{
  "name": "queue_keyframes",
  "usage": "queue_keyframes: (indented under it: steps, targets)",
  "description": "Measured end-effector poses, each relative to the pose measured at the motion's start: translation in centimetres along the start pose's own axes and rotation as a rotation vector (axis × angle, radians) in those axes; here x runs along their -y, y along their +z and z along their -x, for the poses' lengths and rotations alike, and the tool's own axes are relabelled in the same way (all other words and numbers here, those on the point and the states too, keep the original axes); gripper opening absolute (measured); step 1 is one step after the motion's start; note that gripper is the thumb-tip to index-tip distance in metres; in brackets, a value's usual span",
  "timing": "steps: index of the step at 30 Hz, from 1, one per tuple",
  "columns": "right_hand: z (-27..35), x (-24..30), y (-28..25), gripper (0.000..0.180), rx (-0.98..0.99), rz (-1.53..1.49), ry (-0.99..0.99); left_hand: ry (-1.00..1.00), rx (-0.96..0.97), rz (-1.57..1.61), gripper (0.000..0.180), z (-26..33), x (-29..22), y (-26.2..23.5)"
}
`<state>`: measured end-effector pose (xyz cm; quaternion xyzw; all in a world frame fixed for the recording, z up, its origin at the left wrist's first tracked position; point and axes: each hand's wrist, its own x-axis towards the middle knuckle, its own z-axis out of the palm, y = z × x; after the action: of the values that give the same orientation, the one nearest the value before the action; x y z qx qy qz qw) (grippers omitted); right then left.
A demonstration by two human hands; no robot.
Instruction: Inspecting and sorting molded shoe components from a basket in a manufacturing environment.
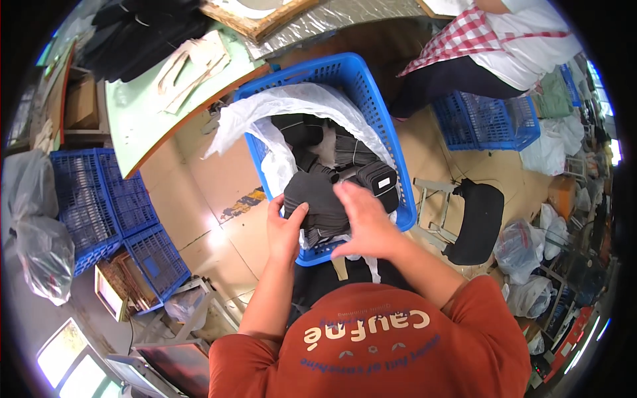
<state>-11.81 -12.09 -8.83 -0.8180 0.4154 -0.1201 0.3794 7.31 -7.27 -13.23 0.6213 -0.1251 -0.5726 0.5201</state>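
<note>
A stack of black cloth pieces (317, 199) lies between the two hands, over the near part of a blue basket (407, 209). The left hand (284, 229) grasps the stack's left edge, thumb on top. The right hand (365, 222) has its fingers spread at the stack's right edge; I cannot tell whether they grip it.

One white plastic bag (252, 106) lines the basket. Beyond the stack lie at least three black bundles (355, 151), partly hidden, one with a single white label (383, 182). To the right stands one stool (474, 222) with a black seat; to the far left, one pale green table (136, 126). One other person (458, 40) is at the far right.
</note>
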Motion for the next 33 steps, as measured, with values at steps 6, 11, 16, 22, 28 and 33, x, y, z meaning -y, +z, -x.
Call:
queue_keyframes:
  steps: [6,11,16,22,28,33]
  targets:
    - [-0.3,0.3,0.7,0.089,-0.255,-0.313,0.15,0.05,0.109,-0.191,0.046,4.2,-5.2,1.1]
    - [0.7,-0.7,-3.7,0.081,0.077,-0.894,0.1,0.72,0.046,-0.701,0.09,4.4,-8.6,-1.4]
    - [2.1,0.0,-3.7,0.083,0.204,-1.342,0.095,0.523,0.528,-0.339,0.115,5.8,-9.3,1.2]
    - [3.3,-1.0,-3.7,0.111,0.266,-1.05,0.083,0.342,0.43,-0.591,0.091,7.4,-7.8,2.5]
    - [5.1,-3.7,-0.3,0.091,0.118,-1.164,0.528,0.162,0.665,-0.283,0.088,3.2,0.2,2.3]
    - [3.7,-8.7,-2.3,0.06,-0.121,-1.421,0.599,0.12,0.201,-0.462,0.047,-7.9,6.9,3.5]
